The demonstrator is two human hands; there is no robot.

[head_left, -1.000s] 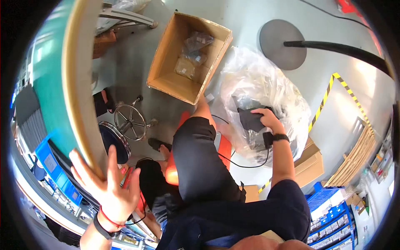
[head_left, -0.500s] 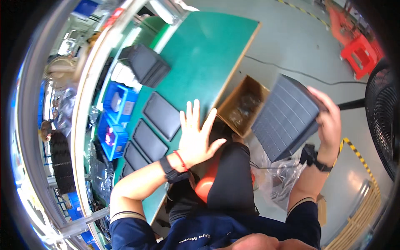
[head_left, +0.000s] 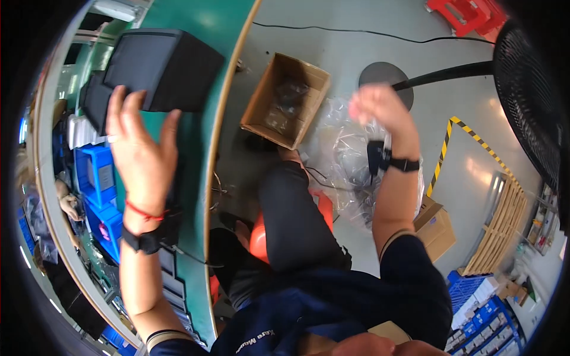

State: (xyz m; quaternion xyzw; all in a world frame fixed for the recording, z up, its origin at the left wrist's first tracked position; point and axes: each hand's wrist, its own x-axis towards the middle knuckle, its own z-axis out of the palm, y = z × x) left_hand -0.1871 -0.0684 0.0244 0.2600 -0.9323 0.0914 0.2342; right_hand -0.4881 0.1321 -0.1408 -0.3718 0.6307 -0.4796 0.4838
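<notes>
A tall block of stacked black plastic trays (head_left: 187, 71) stands on the green worktable (head_left: 184, 202) at the upper left. My left hand (head_left: 141, 157) is open, fingers spread, at the near edge of this stack; whether the fingertips touch it I cannot tell. A second dark stack (head_left: 95, 101) shows partly behind it. Out to the right, my right hand (head_left: 383, 110) is blurred, its fingers curled in, with nothing visible in them. It hovers above clear plastic bags (head_left: 350, 142) on the floor. Several flat trays (head_left: 172, 285) lie beside my left forearm.
An opened cardboard box (head_left: 252, 113) with clear plastic inside stands beside the table. Blue bins (head_left: 95, 178) line the table's far left side. To the right are a black fan (head_left: 528, 107), its round base (head_left: 386, 80), a cable (head_left: 356, 31) and a wooden pallet (head_left: 496, 225).
The black tray stack has gone from my right hand onto the table. My left hand has moved left to it, my right hand has come away empty-looking, and the view has shifted.
</notes>
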